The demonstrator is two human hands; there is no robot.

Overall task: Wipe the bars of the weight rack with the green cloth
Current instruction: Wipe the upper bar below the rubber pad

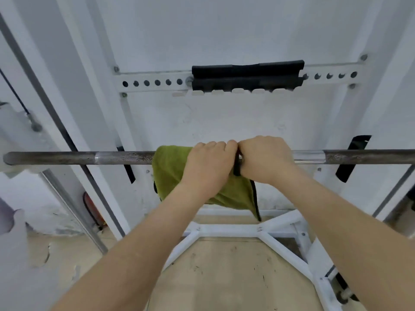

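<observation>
A dark steel bar (121,157) runs horizontally across the view, resting on the white weight rack (235,230). The green cloth (167,169) with a black edge is draped over the bar's middle and hangs below it. My left hand (206,164) lies on top of the cloth, fingers curled over the bar. My right hand (265,157) grips the bar right beside it, touching the left hand, with the cloth's black edge under its thumb side.
A perforated white crossbar (152,82) with a black pad (247,75) is fixed to the wall above. Black hooks (352,158) hold the bar at right. The white frame base stands on a wooden floor (224,277). A red object (92,209) stands at lower left.
</observation>
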